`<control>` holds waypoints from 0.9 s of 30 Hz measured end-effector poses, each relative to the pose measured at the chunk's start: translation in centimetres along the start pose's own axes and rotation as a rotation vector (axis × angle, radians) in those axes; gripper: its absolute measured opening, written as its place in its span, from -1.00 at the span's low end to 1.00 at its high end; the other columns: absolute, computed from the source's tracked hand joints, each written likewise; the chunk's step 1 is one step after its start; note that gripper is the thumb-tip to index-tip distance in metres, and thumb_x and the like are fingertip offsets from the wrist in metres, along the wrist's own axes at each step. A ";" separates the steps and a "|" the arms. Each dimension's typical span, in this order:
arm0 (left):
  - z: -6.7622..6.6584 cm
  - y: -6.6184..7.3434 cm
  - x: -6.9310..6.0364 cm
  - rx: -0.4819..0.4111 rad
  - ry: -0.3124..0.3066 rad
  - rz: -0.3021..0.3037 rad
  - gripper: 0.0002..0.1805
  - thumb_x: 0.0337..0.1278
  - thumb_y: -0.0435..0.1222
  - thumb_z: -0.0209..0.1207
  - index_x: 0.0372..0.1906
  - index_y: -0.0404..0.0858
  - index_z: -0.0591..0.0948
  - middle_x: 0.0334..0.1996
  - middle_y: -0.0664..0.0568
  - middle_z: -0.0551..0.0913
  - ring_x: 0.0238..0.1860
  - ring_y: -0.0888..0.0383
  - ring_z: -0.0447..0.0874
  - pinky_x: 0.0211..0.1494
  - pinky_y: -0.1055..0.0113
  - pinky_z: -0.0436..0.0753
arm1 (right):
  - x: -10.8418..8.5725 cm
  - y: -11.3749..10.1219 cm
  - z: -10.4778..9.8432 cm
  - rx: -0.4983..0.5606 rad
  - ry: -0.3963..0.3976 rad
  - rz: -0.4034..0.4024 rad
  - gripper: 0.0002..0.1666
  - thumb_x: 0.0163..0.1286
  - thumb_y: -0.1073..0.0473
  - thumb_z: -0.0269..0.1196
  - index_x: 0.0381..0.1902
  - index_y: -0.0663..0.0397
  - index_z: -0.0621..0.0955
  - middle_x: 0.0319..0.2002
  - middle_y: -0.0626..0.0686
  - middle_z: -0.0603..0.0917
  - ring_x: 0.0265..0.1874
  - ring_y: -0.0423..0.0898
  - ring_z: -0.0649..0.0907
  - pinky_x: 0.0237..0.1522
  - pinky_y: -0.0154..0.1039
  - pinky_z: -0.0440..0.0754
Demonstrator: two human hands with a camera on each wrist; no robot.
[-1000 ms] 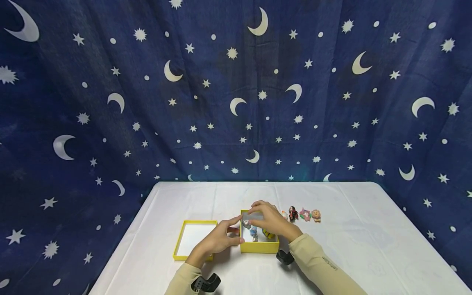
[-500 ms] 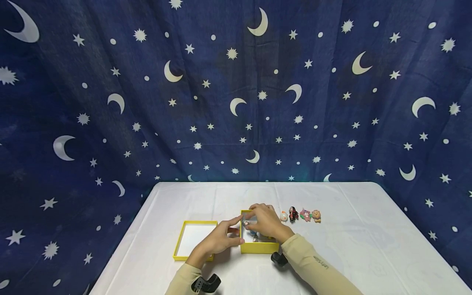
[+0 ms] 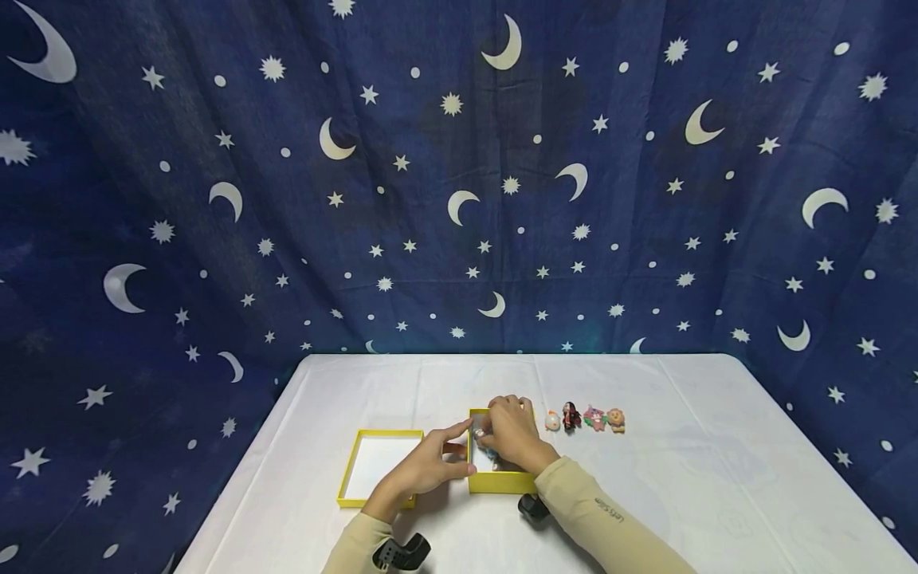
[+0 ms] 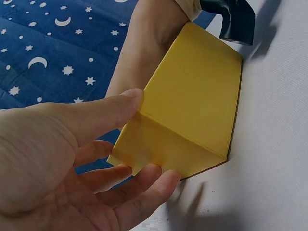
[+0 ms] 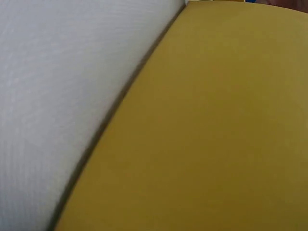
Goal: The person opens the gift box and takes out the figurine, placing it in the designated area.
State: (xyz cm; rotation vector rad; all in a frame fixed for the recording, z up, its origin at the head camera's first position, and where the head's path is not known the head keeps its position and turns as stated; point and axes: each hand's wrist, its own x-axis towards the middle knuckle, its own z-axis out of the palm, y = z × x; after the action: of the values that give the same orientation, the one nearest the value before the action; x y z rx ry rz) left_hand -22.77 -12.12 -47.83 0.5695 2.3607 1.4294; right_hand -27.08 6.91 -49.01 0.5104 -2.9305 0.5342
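Note:
A yellow box (image 3: 502, 483) stands open on the table, small figurines (image 3: 480, 434) on its white floor partly covered by a hand. My left hand (image 3: 429, 464) steadies the box's left side. In the left wrist view, its thumb touches the top edge and its fairly straight fingers rest against the yellow wall (image 4: 192, 86). My right hand (image 3: 515, 432) reaches down into the box over the figurines with bent fingers. Its fingertips are hidden, so whether it pinches a figurine is unclear. Only the box's outer wall (image 5: 192, 125) fills most of the right wrist view.
Left of the box lies a yellow-rimmed lid (image 3: 380, 432), white inside up. Behind and right of the box, small figures lie in a row: a white one (image 3: 552, 421), a dark red-and-black one (image 3: 570, 417), a pink-green one (image 3: 594, 418) and a lion-like one (image 3: 616, 420).
My right hand has shifted left and sunk deeper into the box, its fingers more bent. The white figure outside has come into full view. My left hand and the lid have stayed put.

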 end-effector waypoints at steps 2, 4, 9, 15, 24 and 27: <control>0.0 0.0 0.1 0.000 0.001 0.001 -0.16 0.22 -0.33 0.34 0.56 -0.26 0.24 0.53 -0.16 0.31 0.29 -0.13 0.56 0.33 -0.11 0.51 | 0.0 0.0 0.1 -0.008 0.012 0.005 -0.78 0.04 0.01 0.60 -0.60 -0.10 0.76 -0.01 0.06 0.73 0.08 0.11 0.58 0.24 0.20 0.35; 0.0 0.0 0.1 0.002 0.002 -0.002 -0.16 0.22 -0.33 0.35 0.56 -0.26 0.24 0.53 -0.17 0.32 0.28 -0.12 0.57 0.34 -0.12 0.50 | 0.1 0.0 0.2 -0.013 0.019 0.002 -0.78 0.05 0.02 0.59 -0.61 -0.11 0.75 -0.02 0.06 0.73 0.08 0.11 0.58 0.24 0.20 0.35; 0.0 0.0 0.1 -0.006 0.006 -0.005 -0.16 0.21 -0.34 0.35 0.56 -0.26 0.24 0.51 -0.18 0.34 0.29 -0.14 0.56 0.31 -0.11 0.52 | 0.0 0.1 -0.1 0.017 0.005 -0.008 -0.81 0.07 0.05 0.58 -0.59 -0.11 0.76 0.02 0.08 0.74 0.11 0.12 0.59 0.25 0.22 0.35; 0.0 0.0 0.0 -0.026 0.002 0.000 -0.16 0.21 -0.33 0.35 0.56 -0.23 0.25 0.52 -0.18 0.32 0.31 -0.17 0.54 0.27 -0.10 0.57 | -0.1 0.0 -0.8 0.093 -0.025 -0.008 -0.86 0.09 0.10 0.57 -0.53 -0.10 0.76 0.09 0.11 0.72 0.15 0.16 0.58 0.27 0.24 0.34; 0.0 0.0 -0.1 -0.020 -0.001 0.011 -0.17 0.22 -0.32 0.35 0.55 -0.23 0.27 0.55 -0.16 0.28 0.32 -0.19 0.52 0.28 -0.12 0.56 | -0.1 0.3 -2.3 0.156 -0.016 -0.022 -0.87 0.12 0.11 0.55 -0.48 -0.09 0.75 0.07 0.09 0.72 0.13 0.16 0.62 0.20 0.21 0.46; 0.0 0.1 -0.1 -0.016 0.003 0.009 -0.18 0.21 -0.31 0.35 0.55 -0.21 0.27 0.54 -0.16 0.29 0.32 -0.17 0.53 0.30 -0.13 0.54 | -0.1 0.6 -2.8 0.205 -0.016 -0.021 -0.85 0.15 0.11 0.53 -0.47 -0.11 0.72 0.03 0.06 0.73 0.09 0.13 0.64 0.15 0.17 0.54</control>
State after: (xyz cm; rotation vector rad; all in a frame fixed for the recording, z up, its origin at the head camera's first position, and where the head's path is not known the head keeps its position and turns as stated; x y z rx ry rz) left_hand -22.70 -12.17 -47.74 0.5745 2.3491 1.4528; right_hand -27.03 8.50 -46.65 0.5690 -2.8979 0.8375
